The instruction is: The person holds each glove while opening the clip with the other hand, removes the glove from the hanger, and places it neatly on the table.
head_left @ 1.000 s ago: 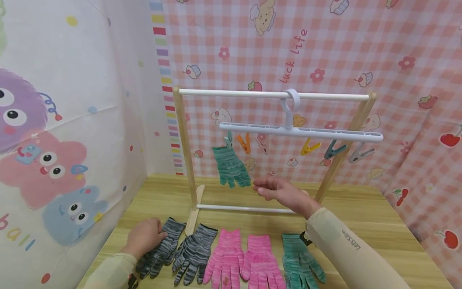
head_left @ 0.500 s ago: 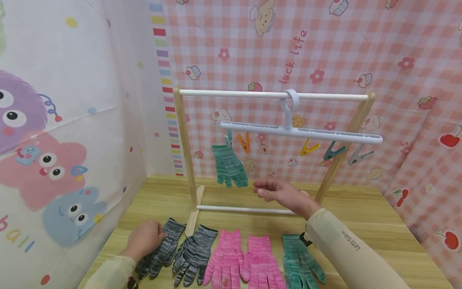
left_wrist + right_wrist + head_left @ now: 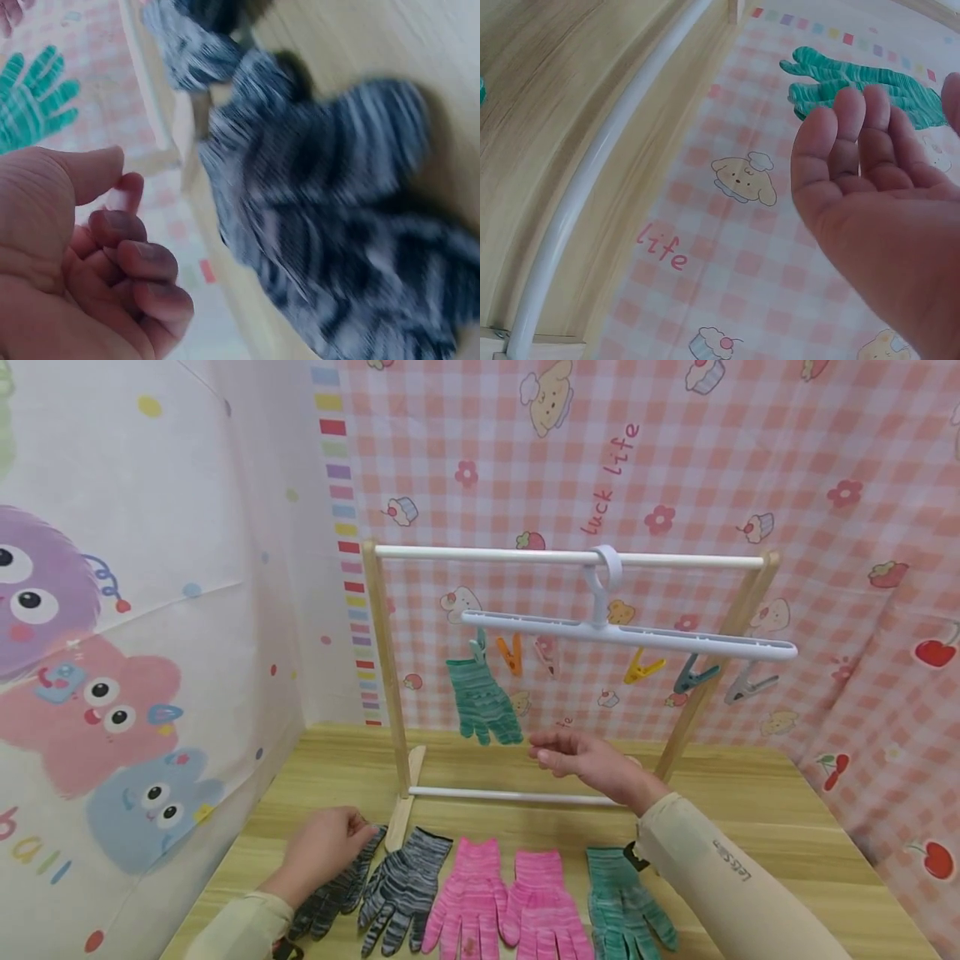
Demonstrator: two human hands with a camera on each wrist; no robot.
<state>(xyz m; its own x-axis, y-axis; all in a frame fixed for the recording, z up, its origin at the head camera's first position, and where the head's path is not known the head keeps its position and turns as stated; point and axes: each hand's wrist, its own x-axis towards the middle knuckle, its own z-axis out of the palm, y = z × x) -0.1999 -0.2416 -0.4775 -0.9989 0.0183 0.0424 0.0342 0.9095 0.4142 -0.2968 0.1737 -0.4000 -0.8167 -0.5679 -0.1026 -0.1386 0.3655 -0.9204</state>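
A dark grey striped glove [image 3: 326, 893] lies at the left of the table, its cuff end partly hidden by my left hand [image 3: 322, 847]. In the left wrist view that hand [image 3: 105, 255] has loosely curled fingers with nothing between them, beside the blurred grey glove [image 3: 337, 195]. My right hand [image 3: 581, 760] hovers in front of the rack with gently bent fingers, holding nothing. Just left of its fingertips hangs a green glove [image 3: 483, 702], clipped by a pale green clothespin [image 3: 477, 650]. The right wrist view shows this green glove [image 3: 862, 86] beyond the right hand [image 3: 885, 180].
A white hanger [image 3: 630, 635] hooks over the wooden rack's top rod [image 3: 480, 553]; orange [image 3: 510, 653], yellow [image 3: 643, 667] and other clothespins dangle from it. Along the front lie a second grey glove [image 3: 405, 889], two pink gloves [image 3: 468, 893] and a green glove [image 3: 626, 893].
My left hand has moved right and slightly up, toward the grey glove's cuff. The hanging green glove sways a little, while my right hand stays almost still.
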